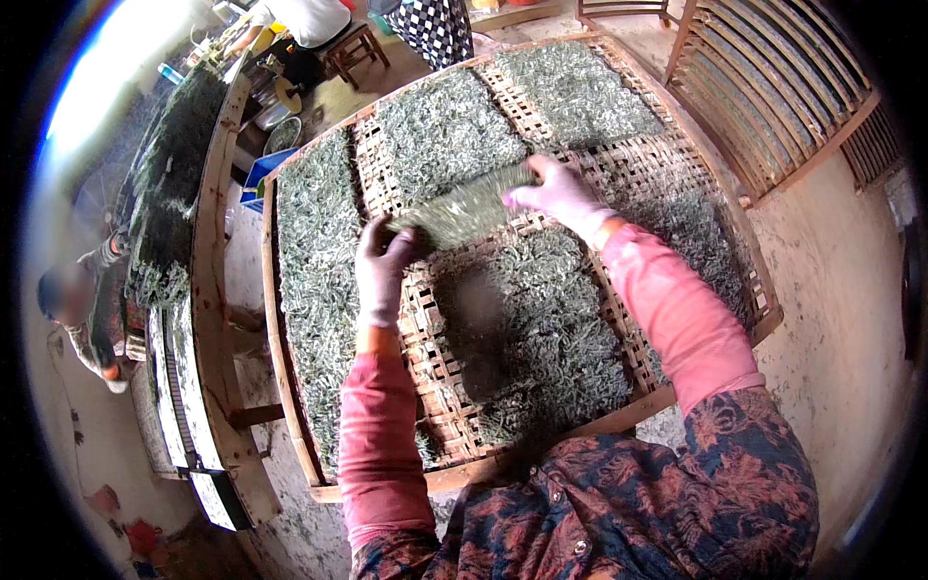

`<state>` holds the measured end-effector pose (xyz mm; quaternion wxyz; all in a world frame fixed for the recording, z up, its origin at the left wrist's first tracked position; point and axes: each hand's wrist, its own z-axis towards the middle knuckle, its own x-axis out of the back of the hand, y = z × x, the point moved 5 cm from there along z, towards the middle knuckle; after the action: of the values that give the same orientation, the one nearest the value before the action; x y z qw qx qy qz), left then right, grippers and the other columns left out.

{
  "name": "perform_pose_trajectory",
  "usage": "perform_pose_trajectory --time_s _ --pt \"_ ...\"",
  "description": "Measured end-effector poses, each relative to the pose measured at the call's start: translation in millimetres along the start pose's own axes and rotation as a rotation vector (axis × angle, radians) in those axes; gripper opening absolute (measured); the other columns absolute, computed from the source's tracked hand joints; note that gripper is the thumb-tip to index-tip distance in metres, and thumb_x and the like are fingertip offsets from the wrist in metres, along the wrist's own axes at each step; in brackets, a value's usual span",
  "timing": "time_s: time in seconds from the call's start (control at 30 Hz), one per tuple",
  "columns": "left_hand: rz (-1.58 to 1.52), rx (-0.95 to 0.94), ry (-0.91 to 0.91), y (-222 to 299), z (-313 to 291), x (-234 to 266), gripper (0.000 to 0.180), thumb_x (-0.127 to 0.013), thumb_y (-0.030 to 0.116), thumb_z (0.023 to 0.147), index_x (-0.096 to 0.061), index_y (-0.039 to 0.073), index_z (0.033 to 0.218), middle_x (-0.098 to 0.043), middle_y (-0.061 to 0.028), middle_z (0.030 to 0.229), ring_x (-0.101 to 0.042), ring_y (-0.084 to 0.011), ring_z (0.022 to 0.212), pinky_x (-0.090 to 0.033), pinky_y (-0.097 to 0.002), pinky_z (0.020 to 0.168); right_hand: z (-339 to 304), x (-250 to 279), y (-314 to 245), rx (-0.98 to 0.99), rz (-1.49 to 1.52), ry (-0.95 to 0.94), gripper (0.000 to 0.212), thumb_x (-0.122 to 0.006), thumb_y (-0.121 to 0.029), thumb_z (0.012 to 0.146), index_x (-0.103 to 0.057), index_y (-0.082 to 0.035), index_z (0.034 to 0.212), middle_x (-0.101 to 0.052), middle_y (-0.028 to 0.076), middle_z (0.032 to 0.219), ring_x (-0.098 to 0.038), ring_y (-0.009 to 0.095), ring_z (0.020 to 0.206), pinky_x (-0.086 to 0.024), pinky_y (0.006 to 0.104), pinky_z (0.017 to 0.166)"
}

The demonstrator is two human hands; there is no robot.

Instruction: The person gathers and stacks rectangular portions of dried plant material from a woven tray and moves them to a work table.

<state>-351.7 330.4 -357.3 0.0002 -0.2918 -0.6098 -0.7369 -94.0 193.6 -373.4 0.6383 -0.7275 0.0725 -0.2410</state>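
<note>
A flat, oblong grey-green slab (464, 210), slightly blurred, is held between my two hands over the middle of a woven tray (445, 411) with a wooden frame. My left hand (380, 275), in a thin pale glove, closes on its left end. At the slab's right end, my right hand (565, 198), gloved too, grips with thumb and fingers. Rectangular layers of curly grey-green strands (556, 319) lie on the tray around the slab. One more such layer (449, 130) spreads just beyond it. Whether the slab is made of those same strands, I cannot tell.
A slatted wooden rack (773, 87) stands at the far right. To the left, a wooden beam (208, 290) runs beside a dark green heap (174, 184), with another person (72, 295) behind it. A blue crate (263, 177) sits near the tray's far-left corner. Someone in white (304, 19) is at the back.
</note>
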Motion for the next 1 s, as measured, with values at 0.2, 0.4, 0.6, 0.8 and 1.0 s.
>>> perform_pose_trajectory --time_s 0.2,0.4,0.6,0.8,1.0 --pt "0.485 -0.145 0.325 3 -12 1 0.08 -0.07 0.05 0.081 -0.044 -0.001 0.137 -0.054 -0.0241 0.128 -0.051 -0.0353 0.121 -0.04 -0.04 0.102 5 7 19 0.118 -0.444 0.359 0.08 -0.069 -0.065 0.071 -0.058 -0.004 0.12 -0.047 0.025 0.134 -0.037 0.039 0.13 -0.028 0.0492 0.109" --pt "0.771 -0.244 0.055 5 -98 -35 0.079 -0.066 0.044 0.086 -0.037 -0.005 0.14 -0.048 -0.0244 0.137 -0.045 -0.0358 0.128 -0.025 -0.0492 0.111 -63 13 34 0.384 -0.922 0.096 0.068 -0.067 -0.059 0.077 -0.063 -0.003 0.115 -0.049 0.012 0.136 -0.034 0.033 0.134 -0.016 0.0509 0.115" --pt "0.478 -0.306 0.011 9 -98 -33 0.084 -0.077 0.013 0.069 -0.038 0.006 0.143 -0.055 -0.0185 0.124 -0.051 -0.0331 0.113 -0.04 -0.0409 0.099 -75 15 10 0.294 -0.477 0.103 0.074 -0.088 -0.014 0.061 -0.052 0.001 0.124 -0.044 0.015 0.137 -0.05 0.024 0.12 -0.047 0.0312 0.097" --pt "0.608 -0.568 -0.197 29 -136 -15 0.088 -0.08 0.009 0.064 -0.041 0.01 0.143 -0.056 -0.0115 0.099 -0.054 -0.03 0.092 -0.045 -0.0425 0.084 -137 12 0 0.652 -0.654 -0.083 0.057 -0.083 -0.027 0.067 -0.054 -0.005 0.112 -0.052 0.012 0.127 -0.052 0.027 0.118 -0.04 0.0404 0.105" --pt "0.496 -0.562 -0.256 51 -143 -6 0.078 -0.08 0.046 0.071 -0.053 0.004 0.132 -0.057 -0.0197 0.116 -0.057 -0.0363 0.105 -0.048 -0.0419 0.088 -140 16 -1 0.587 -0.509 -0.093 0.036 -0.082 -0.026 0.071 -0.052 -0.007 0.067 -0.063 0.007 0.12 -0.037 0.032 0.136 -0.031 0.0444 0.111"
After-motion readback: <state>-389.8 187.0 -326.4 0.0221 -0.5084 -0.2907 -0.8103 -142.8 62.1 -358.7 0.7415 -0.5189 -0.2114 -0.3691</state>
